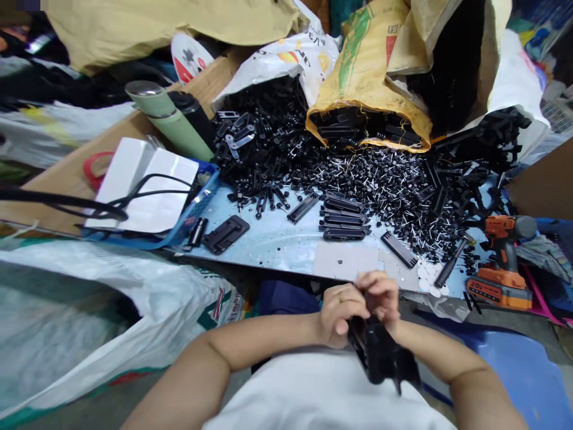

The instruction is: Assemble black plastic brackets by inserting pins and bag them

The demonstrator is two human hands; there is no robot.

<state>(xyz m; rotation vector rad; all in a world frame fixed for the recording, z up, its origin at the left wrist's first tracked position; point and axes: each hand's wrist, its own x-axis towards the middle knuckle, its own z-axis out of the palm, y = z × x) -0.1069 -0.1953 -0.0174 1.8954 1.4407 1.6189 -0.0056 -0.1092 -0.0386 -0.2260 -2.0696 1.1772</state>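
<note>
My left hand (342,310), with a ring on one finger, is closed on the upper end of a black plastic bracket (380,352). Close beside it, my right hand (380,298) curls its fingers round the same end. The bracket hangs tilted down in front of the white shirt, and its lower end looks forked. Just beyond my hands lie a single flat black plastic bar (399,249) and a stack of similar black bars (344,216) on the blue tabletop (264,239).
Small black parts with metal pins (371,179) are heaped behind the bars. An orange cordless drill (504,263) and a hammer (453,263) lie at the right. A blue basket (152,242) and green flask (172,122) stand left. Open yellow sack (367,77) lies at the back.
</note>
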